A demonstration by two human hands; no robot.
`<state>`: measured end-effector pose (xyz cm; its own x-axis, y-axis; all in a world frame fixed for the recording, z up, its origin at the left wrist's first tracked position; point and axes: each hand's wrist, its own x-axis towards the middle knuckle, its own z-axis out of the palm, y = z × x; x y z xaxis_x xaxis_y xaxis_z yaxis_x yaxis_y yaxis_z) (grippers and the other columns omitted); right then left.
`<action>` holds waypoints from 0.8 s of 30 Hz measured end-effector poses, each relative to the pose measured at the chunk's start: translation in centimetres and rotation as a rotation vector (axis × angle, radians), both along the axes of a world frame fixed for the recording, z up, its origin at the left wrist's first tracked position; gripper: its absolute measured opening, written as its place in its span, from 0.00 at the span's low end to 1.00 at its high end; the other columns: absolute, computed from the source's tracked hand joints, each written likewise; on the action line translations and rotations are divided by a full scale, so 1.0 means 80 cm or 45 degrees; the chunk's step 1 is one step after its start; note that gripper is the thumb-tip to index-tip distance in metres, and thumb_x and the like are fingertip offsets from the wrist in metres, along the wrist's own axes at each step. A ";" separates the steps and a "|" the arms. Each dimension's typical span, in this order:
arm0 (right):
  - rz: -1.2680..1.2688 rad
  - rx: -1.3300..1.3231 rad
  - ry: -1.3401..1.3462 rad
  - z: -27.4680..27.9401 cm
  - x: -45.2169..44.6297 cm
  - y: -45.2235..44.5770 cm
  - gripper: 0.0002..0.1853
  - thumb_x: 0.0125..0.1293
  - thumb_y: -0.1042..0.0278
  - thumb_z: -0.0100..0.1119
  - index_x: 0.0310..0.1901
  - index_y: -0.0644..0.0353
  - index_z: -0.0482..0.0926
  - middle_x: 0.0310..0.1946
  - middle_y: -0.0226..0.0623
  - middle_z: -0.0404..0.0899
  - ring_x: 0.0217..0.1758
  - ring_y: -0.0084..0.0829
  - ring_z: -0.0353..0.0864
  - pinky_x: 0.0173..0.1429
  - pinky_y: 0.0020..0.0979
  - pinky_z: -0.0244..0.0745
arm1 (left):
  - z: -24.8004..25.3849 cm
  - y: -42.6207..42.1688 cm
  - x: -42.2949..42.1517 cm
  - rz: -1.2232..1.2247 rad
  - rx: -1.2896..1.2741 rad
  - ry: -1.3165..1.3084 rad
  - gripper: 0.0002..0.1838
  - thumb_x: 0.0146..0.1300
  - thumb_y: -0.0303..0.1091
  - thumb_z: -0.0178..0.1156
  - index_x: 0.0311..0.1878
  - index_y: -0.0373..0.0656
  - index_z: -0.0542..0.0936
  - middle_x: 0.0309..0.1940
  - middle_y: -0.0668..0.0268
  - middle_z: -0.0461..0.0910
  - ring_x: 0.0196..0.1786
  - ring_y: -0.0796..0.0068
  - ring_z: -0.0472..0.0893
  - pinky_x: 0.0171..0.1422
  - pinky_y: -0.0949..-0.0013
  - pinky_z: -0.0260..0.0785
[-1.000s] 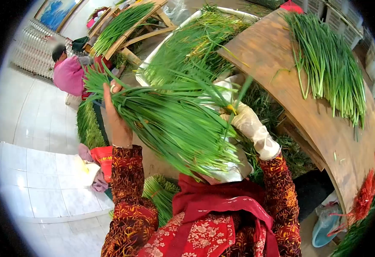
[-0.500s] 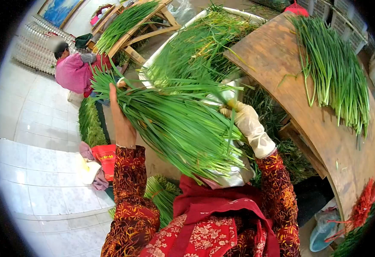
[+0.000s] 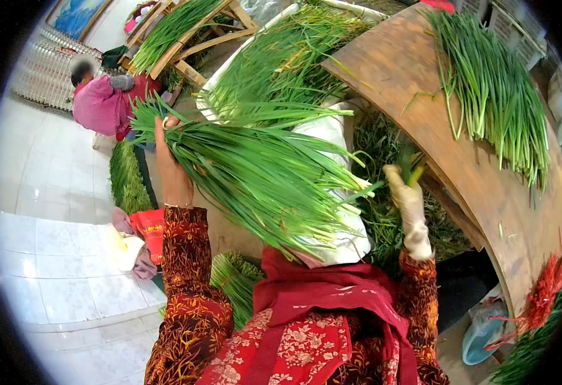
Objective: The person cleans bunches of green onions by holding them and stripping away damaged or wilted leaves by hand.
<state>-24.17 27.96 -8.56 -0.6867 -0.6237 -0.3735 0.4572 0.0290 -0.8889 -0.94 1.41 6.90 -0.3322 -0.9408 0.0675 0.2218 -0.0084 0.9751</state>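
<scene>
My bare left hand (image 3: 173,157) is closed around the leafy end of a large bunch of garlic chives (image 3: 265,173). The leaf tips stick out past my thumb, and the pale stems fan out to the right over a white covering (image 3: 338,240) on my lap. My right hand (image 3: 410,208), in a pale glove, is apart from the bunch and to its right. Its fingers pinch a small yellow-green leaf scrap (image 3: 415,174), partly blurred. Below that hand lies a heap of dark discarded leaves (image 3: 383,160).
At right, a curved wooden board (image 3: 415,83) bears a pile of chives (image 3: 486,90) and red ties (image 3: 547,295). Ahead, a white-rimmed container (image 3: 223,70) holds loose chives. A person in pink (image 3: 101,106) sits at the upper left beside a wooden rack (image 3: 217,45).
My right hand has moved away from the stems to the right, over the discarded leaves, with a yellow-green scrap. My left hand keeps its hold on the bunch.
</scene>
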 end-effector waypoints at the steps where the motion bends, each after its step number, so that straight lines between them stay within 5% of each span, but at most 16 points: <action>1: 0.133 -0.096 0.198 0.004 0.001 -0.025 0.17 0.57 0.57 0.60 0.43 0.60 0.76 0.31 0.30 0.75 0.35 0.28 0.74 0.40 0.27 0.69 | -0.005 -0.011 0.007 -0.193 0.010 0.088 0.14 0.68 0.50 0.40 0.32 0.54 0.66 0.28 0.74 0.72 0.32 0.79 0.74 0.35 0.73 0.67; 2: 0.266 -0.193 0.399 0.007 0.002 -0.047 0.17 0.56 0.59 0.61 0.44 0.59 0.76 0.36 0.34 0.77 0.41 0.34 0.76 0.46 0.29 0.70 | -0.009 -0.018 0.011 -0.385 0.018 0.175 0.14 0.68 0.50 0.39 0.33 0.54 0.66 0.29 0.73 0.73 0.32 0.78 0.74 0.35 0.72 0.68; 4: 0.519 0.230 1.213 0.037 0.004 -0.083 0.17 0.56 0.61 0.60 0.46 0.56 0.76 0.41 0.39 0.77 0.43 0.40 0.77 0.47 0.33 0.71 | -0.005 -0.020 0.009 -0.356 0.046 0.204 0.13 0.68 0.50 0.39 0.34 0.54 0.66 0.28 0.73 0.71 0.33 0.79 0.74 0.37 0.73 0.68; 6: 0.462 0.076 1.414 0.017 0.007 -0.104 0.15 0.57 0.63 0.58 0.46 0.54 0.76 0.39 0.41 0.77 0.44 0.45 0.76 0.46 0.34 0.71 | -0.001 -0.011 0.007 -0.346 0.019 0.192 0.13 0.69 0.49 0.38 0.35 0.54 0.66 0.27 0.74 0.70 0.33 0.80 0.73 0.38 0.74 0.67; 8: 0.349 0.015 1.165 0.000 0.003 -0.110 0.13 0.58 0.63 0.57 0.44 0.55 0.76 0.31 0.38 0.78 0.38 0.38 0.79 0.42 0.32 0.72 | 0.007 0.007 -0.002 -0.273 0.005 0.176 0.13 0.69 0.49 0.38 0.35 0.53 0.65 0.26 0.74 0.68 0.32 0.80 0.72 0.38 0.74 0.66; 10: 0.334 -0.131 0.160 0.025 0.002 -0.083 0.12 0.60 0.62 0.57 0.41 0.61 0.77 0.30 0.33 0.77 0.34 0.25 0.76 0.41 0.25 0.71 | 0.008 0.015 -0.004 -0.107 -0.165 -0.079 0.13 0.69 0.49 0.39 0.35 0.53 0.66 0.26 0.74 0.68 0.33 0.79 0.73 0.39 0.73 0.66; 11: 0.242 -0.328 0.033 0.018 0.015 -0.082 0.12 0.59 0.64 0.58 0.41 0.61 0.77 0.31 0.33 0.77 0.36 0.26 0.75 0.41 0.25 0.70 | 0.001 -0.009 0.009 -0.232 0.064 0.113 0.14 0.69 0.49 0.39 0.34 0.53 0.67 0.26 0.74 0.68 0.34 0.79 0.73 0.39 0.74 0.66; 13: 0.469 -0.157 0.742 0.036 0.022 -0.075 0.13 0.53 0.68 0.63 0.41 0.61 0.77 0.36 0.34 0.76 0.43 0.25 0.74 0.42 0.25 0.71 | -0.001 -0.001 0.008 -0.236 -0.001 0.112 0.14 0.70 0.48 0.37 0.37 0.50 0.67 0.30 0.71 0.70 0.37 0.78 0.73 0.42 0.74 0.67; 14: 0.523 -0.060 0.965 0.055 0.030 -0.076 0.15 0.49 0.68 0.66 0.40 0.60 0.77 0.34 0.34 0.77 0.39 0.25 0.76 0.41 0.25 0.71 | -0.002 0.002 0.004 -0.249 -0.075 0.116 0.15 0.70 0.47 0.35 0.40 0.48 0.67 0.35 0.68 0.71 0.39 0.76 0.74 0.45 0.74 0.67; 16: 0.386 -0.180 1.092 0.035 0.028 -0.088 0.13 0.52 0.66 0.65 0.38 0.60 0.78 0.32 0.34 0.78 0.34 0.23 0.76 0.39 0.23 0.70 | -0.004 -0.009 0.006 -0.500 -0.049 0.267 0.16 0.70 0.47 0.36 0.42 0.47 0.67 0.36 0.68 0.71 0.41 0.77 0.73 0.47 0.74 0.67; 18: 0.318 -0.036 0.664 0.032 0.015 -0.083 0.09 0.56 0.71 0.60 0.38 0.63 0.78 0.30 0.27 0.76 0.36 0.20 0.73 0.39 0.21 0.69 | -0.005 -0.002 0.008 -0.238 -0.281 -0.104 0.15 0.70 0.47 0.36 0.41 0.47 0.67 0.36 0.69 0.71 0.41 0.77 0.72 0.46 0.74 0.67; 20: 0.165 -0.407 0.425 0.014 0.003 -0.074 0.08 0.62 0.65 0.55 0.37 0.61 0.77 0.30 0.30 0.78 0.31 0.20 0.73 0.35 0.20 0.68 | -0.005 -0.004 0.008 -0.205 -0.228 -0.069 0.15 0.70 0.47 0.37 0.41 0.48 0.68 0.36 0.70 0.71 0.40 0.78 0.72 0.45 0.74 0.67; 24: 0.065 -0.478 -0.119 -0.018 -0.012 -0.032 0.12 0.63 0.59 0.53 0.38 0.59 0.74 0.22 0.26 0.72 0.22 0.18 0.67 0.30 0.20 0.65 | -0.011 -0.020 0.012 -0.239 0.089 0.179 0.14 0.69 0.48 0.40 0.38 0.50 0.70 0.33 0.73 0.71 0.37 0.81 0.72 0.43 0.76 0.66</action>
<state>-25.10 25.42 -10.02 -0.6252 -0.7611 -0.1726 0.5433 -0.2656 -0.7964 0.04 -0.16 6.03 -0.4937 -0.8674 0.0626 0.3435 -0.1284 0.9303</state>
